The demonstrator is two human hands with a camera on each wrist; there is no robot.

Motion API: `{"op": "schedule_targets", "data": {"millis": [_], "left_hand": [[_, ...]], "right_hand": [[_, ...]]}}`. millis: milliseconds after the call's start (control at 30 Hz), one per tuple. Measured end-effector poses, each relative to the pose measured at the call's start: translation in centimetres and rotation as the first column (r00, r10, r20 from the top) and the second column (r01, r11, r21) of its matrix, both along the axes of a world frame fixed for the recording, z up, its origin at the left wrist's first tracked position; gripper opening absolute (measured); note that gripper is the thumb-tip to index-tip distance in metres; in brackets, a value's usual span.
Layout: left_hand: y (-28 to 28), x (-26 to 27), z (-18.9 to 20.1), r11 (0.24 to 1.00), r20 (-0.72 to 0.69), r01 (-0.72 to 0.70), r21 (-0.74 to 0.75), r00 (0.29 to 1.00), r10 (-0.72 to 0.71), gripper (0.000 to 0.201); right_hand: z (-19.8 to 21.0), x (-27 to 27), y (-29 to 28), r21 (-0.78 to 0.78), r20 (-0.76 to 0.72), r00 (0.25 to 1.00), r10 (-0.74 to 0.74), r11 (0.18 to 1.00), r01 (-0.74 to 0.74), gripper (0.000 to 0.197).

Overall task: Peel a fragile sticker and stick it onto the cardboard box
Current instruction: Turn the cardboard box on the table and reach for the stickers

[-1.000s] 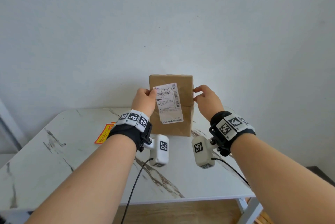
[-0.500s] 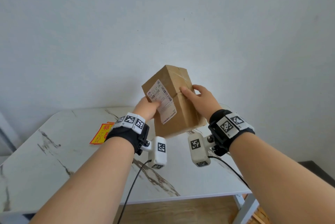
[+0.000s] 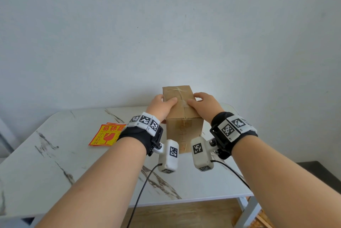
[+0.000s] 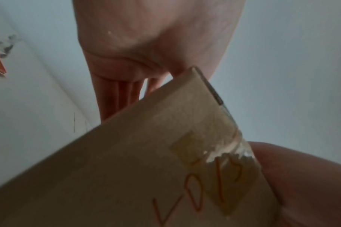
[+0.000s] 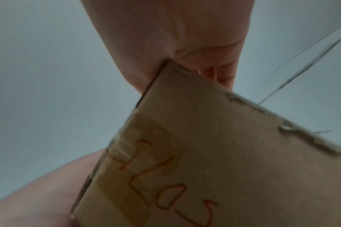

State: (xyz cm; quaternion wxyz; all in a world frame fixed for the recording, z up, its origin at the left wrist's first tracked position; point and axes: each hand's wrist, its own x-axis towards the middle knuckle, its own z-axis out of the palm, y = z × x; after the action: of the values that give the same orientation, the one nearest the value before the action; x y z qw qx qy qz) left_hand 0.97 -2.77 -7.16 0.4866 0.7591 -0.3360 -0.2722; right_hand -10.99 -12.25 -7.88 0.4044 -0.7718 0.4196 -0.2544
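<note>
I'm gripping the box (image 3: pixel 181 115) with my left hand (image 3: pixel 160 108) and right hand (image 3: pixel 203 107), thumbs on top; it could slip, crushing the stickers (image 3: pixel 105 136).

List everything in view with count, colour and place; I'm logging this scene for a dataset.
Brown taped cardboard box: one, brown, red handwriting on its near face, held over the table.
Red-and-yellow fragile stickers: small stack, count unclear, flat on the table left of the box.
White marble-patterned table: one, white with grey veins, against the wall.
Pale wall: behind the table.
Left hand: grips the box's left side.
Right hand: grips its right side.
</note>
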Motion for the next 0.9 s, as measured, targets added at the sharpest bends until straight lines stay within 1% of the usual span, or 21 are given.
{"op": "schedule_targets", "data": {"millis": [67,133,200,267,400,467,533,600,767,833,900], "left_hand": [[-0.3,0.2,-0.1,1.0,0.078,0.013,-0.026,0.997,-0.011,0.061],[-0.7,0.5,0.0,0.998,0.135,0.058,-0.019,0.989,-0.055,0.057],[-0.9,0.5,-0.1,0.997,0.131,0.076,-0.025,0.989,-0.072,0.046],[-1.0,0.6,-0.4,0.997,0.104,0.057,-0.056,0.993,-0.051,0.04],[-0.7,0.9,-0.7,0.993,-0.017,0.016,-0.113,1.0,-0.018,0.033],[-0.7,1.0,-0.9,0.992,0.0,0.017,-0.129,1.0,-0.017,0.032],[-0.6,0.8,-1.1,0.992,0.081,0.022,-0.121,0.997,-0.012,0.033],[-0.5,0.7,-1.1,0.995,0.135,0.037,-0.097,0.991,-0.023,0.035],[0.0,0.6,-0.1,0.991,0.176,0.136,-0.014,0.976,-0.132,0.042],[0.4,1.1,0.3,0.993,0.182,0.109,-0.038,0.978,-0.101,0.045],[0.9,2.2,0.8,0.997,0.209,0.055,-0.051,0.977,-0.043,0.047]], "right_hand": [[0.0,0.0,-0.2,0.003,0.016,1.0,0.003,1.0,-0.003,0.053],[0.2,0.2,-0.4,0.011,0.03,1.0,0.007,1.0,-0.007,0.048],[0.2,0.4,-0.4,0.021,0.036,0.999,0.008,1.0,-0.009,0.041],[0.0,0.6,-0.6,0.027,0.047,0.999,-0.002,1.0,0.001,0.038],[-0.2,0.5,-0.8,0.066,0.08,0.996,-0.032,0.998,0.026,0.033],[-0.1,0.5,-0.8,0.069,0.081,0.996,-0.032,0.997,0.027,0.032],[0.1,0.7,-0.6,0.06,0.068,0.997,-0.031,0.998,0.027,0.033],[0.2,1.0,-0.3,0.036,0.029,0.999,-0.045,0.998,0.044,0.035],[1.2,1.4,0.4,-0.076,-0.087,0.994,-0.062,0.996,0.055,0.038],[1.5,1.5,0.7,-0.116,-0.12,0.99,-0.069,0.992,0.055,0.038],[1.9,1.8,1.1,-0.168,-0.112,0.988,-0.109,0.982,0.089,0.038]]}}
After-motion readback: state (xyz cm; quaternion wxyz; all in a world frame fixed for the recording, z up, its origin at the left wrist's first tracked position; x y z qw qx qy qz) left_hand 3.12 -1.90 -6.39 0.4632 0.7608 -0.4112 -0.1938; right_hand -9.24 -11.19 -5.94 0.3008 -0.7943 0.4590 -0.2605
